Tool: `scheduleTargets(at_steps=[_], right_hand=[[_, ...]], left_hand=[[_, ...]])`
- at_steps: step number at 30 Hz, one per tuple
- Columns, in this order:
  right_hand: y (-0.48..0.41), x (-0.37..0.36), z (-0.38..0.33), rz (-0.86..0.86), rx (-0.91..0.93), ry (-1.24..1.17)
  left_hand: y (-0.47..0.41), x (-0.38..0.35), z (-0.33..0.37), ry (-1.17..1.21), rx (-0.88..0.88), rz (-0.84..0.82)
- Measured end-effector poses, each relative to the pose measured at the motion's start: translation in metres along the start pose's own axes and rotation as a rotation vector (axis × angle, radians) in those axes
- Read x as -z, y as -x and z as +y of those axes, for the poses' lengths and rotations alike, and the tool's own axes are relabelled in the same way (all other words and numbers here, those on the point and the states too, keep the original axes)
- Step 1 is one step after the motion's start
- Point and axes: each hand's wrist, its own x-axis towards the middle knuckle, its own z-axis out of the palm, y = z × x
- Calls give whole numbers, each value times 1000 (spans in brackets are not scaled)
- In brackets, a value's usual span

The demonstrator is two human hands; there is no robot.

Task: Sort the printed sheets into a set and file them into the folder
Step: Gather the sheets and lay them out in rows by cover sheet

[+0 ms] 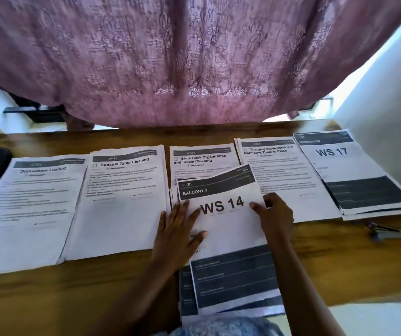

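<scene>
Head view: the WS 14 sheet [228,229] lies at the centre of the wooden table [97,299], long axis running near to far, heading at the far end and leaning slightly left, overlapping the Shoe Rack stack [201,158]. The left hand [177,236] presses flat on its left edge with fingers spread, and the right hand [275,214] pinches its right edge. More paper stacks flank it left and right.

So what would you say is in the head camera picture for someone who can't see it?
A printed sheet marked WS 14 lies on a wooden table under two hands: the left hand flat on it, the right hand touching its right edge. Beyond it, five stacks of printed sheets lie in a row below a pink curtain.
</scene>
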Motion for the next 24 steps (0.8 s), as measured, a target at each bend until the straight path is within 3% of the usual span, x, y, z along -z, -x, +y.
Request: scheduleTargets(at_steps=[6,10,13,18,24], right_hand=[[-10,19,5,109,109,218],[-21,38,7,115,189,60],[-31,47,3,80,178,-98],[-60,70,-2,46,161,-122],[-139,134,12,138,199,136]], left_hand=[[2,2,0,52,23,-14],[-1,8,4,118,95,-54],[-9,23,15,296,101,19],[-36,55,71,930,109,47],[-115,55,152,1001,63,93]])
